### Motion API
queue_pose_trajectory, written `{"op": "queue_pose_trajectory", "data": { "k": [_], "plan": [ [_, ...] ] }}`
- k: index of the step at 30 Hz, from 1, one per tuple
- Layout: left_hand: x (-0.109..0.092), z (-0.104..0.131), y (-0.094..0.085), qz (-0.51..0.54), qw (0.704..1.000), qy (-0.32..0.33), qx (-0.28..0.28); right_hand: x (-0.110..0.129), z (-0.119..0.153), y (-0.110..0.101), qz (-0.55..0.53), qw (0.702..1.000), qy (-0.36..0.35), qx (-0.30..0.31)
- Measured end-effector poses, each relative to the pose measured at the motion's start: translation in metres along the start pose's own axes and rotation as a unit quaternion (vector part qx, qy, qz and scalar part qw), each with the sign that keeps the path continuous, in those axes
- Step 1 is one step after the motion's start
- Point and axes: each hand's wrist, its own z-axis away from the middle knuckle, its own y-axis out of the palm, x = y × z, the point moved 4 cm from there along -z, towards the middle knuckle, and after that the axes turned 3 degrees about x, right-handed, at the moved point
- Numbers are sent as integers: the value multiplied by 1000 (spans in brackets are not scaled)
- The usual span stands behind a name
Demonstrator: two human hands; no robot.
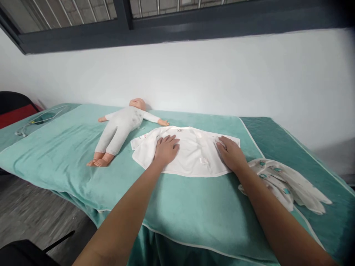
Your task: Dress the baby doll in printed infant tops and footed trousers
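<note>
A small white baby shirt [191, 155] lies spread open on the green bed cover, its neckline and label toward the wall. My left hand [166, 148] rests flat on the left part of the shirt, fingers stretched out. On the right part lies my right hand [230, 153], its fingers extended over the fabric near the sleeve. Left of the shirt, a baby doll [122, 123] in a white bodysuit lies on its back, arms spread and feet toward me. One of the doll's hands nearly reaches the shirt's upper edge.
A crumpled white garment with green prints [277, 177] lies beneath my right forearm's line. The green cover [83, 147] drapes over the bed's front edge. A cable with a small device [43, 118] sits at the far left. A white wall [194, 77] and window stand behind.
</note>
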Motion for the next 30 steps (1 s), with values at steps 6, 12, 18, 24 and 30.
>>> {"op": "queue_pose_trajectory", "data": {
  "k": [6, 12, 18, 24, 30],
  "plan": [
    [2, 0, -3, 47, 997, 10, -58, 84, 4, 8, -1, 997, -77, 23],
    [14, 5, -17, 146, 972, 9, -181, 158, -19, 66, 31, 986, -94, 136],
    [20, 12, -24, 240, 931, 22, -274, 155, -23, 91, 162, 972, -34, 167],
    [24, 28, -36, 243, 911, 9, -333, 154, -16, 86, 203, 965, -24, 166],
    [31, 41, -30, 74, 980, -87, -165, 156, -17, 87, 205, 962, 9, 177]
  ]
}}
